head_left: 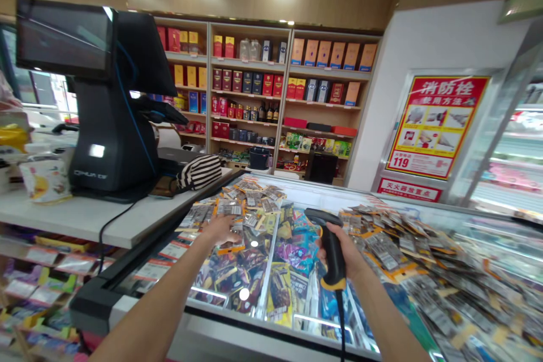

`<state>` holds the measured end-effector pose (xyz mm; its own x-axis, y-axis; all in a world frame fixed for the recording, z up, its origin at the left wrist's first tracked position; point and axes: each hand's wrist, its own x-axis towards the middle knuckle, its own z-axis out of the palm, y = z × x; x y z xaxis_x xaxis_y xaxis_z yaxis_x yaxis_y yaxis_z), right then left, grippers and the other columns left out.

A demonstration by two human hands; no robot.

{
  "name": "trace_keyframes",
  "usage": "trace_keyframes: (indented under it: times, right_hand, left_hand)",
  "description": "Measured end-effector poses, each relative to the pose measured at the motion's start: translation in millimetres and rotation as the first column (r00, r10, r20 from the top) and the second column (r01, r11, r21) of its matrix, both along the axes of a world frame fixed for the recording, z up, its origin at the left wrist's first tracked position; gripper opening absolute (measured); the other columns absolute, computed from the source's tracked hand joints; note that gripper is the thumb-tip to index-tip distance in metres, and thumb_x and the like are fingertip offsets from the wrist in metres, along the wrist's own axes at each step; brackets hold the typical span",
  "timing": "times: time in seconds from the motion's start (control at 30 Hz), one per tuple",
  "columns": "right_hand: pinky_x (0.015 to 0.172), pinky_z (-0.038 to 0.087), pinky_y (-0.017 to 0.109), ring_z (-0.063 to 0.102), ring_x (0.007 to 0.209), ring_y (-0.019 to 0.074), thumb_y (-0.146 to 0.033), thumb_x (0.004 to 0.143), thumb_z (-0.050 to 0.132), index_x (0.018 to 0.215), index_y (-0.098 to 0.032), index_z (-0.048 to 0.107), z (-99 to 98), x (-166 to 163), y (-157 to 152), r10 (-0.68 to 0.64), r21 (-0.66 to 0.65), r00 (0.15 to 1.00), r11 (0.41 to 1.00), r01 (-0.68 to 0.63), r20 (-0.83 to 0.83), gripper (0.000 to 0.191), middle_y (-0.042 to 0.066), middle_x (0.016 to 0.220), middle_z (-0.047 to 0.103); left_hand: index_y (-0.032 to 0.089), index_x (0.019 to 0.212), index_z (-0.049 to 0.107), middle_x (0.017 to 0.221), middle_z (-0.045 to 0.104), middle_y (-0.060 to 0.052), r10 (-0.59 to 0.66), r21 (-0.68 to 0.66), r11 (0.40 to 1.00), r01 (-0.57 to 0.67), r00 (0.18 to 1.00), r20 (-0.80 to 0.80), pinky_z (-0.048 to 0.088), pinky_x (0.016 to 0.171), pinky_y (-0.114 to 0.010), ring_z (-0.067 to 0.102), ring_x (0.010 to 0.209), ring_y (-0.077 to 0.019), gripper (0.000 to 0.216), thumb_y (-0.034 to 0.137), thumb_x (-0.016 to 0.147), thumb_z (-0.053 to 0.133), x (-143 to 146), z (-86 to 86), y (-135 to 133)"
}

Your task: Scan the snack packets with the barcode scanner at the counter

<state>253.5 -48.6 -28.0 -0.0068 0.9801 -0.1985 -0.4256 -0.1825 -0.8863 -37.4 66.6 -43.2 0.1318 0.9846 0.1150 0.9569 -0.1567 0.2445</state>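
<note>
My right hand (337, 251) is wrapped around the black and yellow handle of a corded barcode scanner (333, 249), its head pointing left above the glass top. Over the left pile, my left hand (219, 231) rests with thumb and fingers apart, touching small snack packets (229, 207) that have orange edges and barcode labels. Whether it pinches any packet is not plain. Under the glass lid of the chest freezer (199, 325) lie colourful wrapped goods. A larger heap of similar packets (386, 249) spreads to the right of the scanner.
A black point-of-sale terminal (112, 141) stands on the white counter (123, 226) at left, beside a striped pouch (200, 171). The scanner's cable hangs over the freezer's front edge. Shelves of boxed bottles (246, 82) line the back, with a red wall sign (439, 127) at right.
</note>
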Motion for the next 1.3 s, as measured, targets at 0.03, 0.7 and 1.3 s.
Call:
trace_keyframes:
  times: [0.03, 0.7, 1.3]
  right_hand:
    - [0.034, 0.038, 0.02, 0.049, 0.037, 0.0093, -0.045, 0.065, 0.049, 0.065, -0.017, 0.048, 0.3, 0.2, -0.5, 0.002, 0.002, 1.0, 1.0, -0.002, 0.0, 0.028, -0.002, 0.048, 0.056]
    - [0.033, 0.038, 0.02, 0.048, 0.035, 0.0083, -0.042, 0.069, 0.045, 0.067, -0.014, 0.052, 8.7, -10.0, -18.6, 0.096, 0.037, 0.995, 0.995, -0.097, 0.038, 0.029, 0.0, 0.051, 0.058]
    - [0.032, 0.038, 0.019, 0.048, 0.035, 0.0078, -0.041, 0.07, 0.043, 0.069, -0.015, 0.051, 11.9, -9.3, -34.8, 0.169, 0.032, 0.986, 0.985, -0.17, 0.009, 0.027, -0.001, 0.05, 0.056]
  left_hand:
    - [0.024, 0.104, 0.052, 0.108, 0.05, -0.012, 0.007, 0.008, 1.0, -0.007, 1.0, 0.003, 0.033, 0.077, -0.043, 0.039, 0.103, -0.0328, 0.069, 0.046, 0.04, 0.061, -0.3, -1.0, 0.6]
    - [0.017, 0.077, 0.058, 0.074, 0.063, -0.002, 0.045, 0.172, 0.968, -0.183, 0.799, 0.6, 0.039, 0.059, -0.022, 0.056, 0.069, -0.0147, 0.021, 0.03, 0.062, 0.051, 41.0, 26.8, 25.4]
    - [0.013, 0.076, 0.054, 0.061, 0.057, -0.001, 0.032, 0.106, 0.96, -0.261, 0.476, 0.879, 0.04, 0.047, -0.022, 0.054, 0.054, -0.0118, 0.024, 0.028, 0.057, 0.058, 65.4, 50.1, 35.3]
